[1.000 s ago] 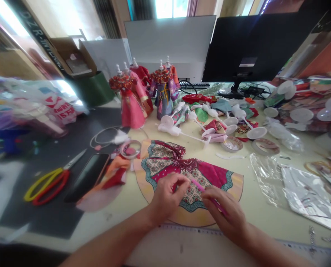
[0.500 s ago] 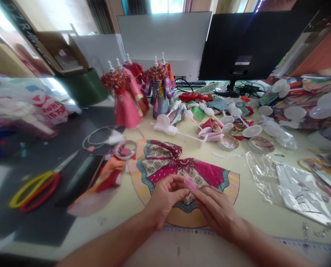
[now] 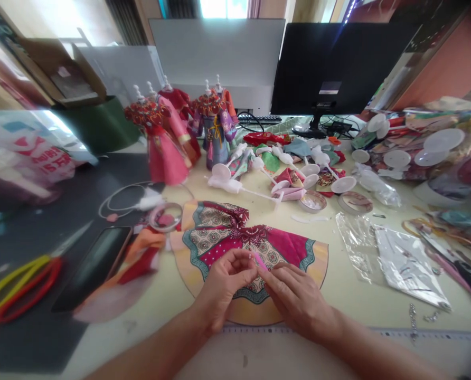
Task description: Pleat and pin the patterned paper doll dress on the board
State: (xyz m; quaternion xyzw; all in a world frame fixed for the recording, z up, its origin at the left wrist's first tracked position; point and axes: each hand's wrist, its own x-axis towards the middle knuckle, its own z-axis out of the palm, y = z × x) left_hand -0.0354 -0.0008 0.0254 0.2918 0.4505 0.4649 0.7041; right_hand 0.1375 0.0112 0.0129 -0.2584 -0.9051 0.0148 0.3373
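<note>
I see my left hand [image 3: 223, 287] and right hand [image 3: 294, 303] pinching together around a thin pink stick [image 3: 259, 260], its long axis slanting up-left from my right fingers, directly over the fan-shaped patterned skirt piece [image 3: 219, 237] beneath both hands.

A pale table [image 3: 362, 301] carries patterned fabric [image 3: 235, 240], scissors [image 3: 19, 279], phone [image 3: 95, 266].

The fan-shaped cloth [image 3: 235, 243] is magenta with teal scalloped trim, cream medallion panels and a peach border; the thin stick [image 3: 259, 261] looks pink.
</note>
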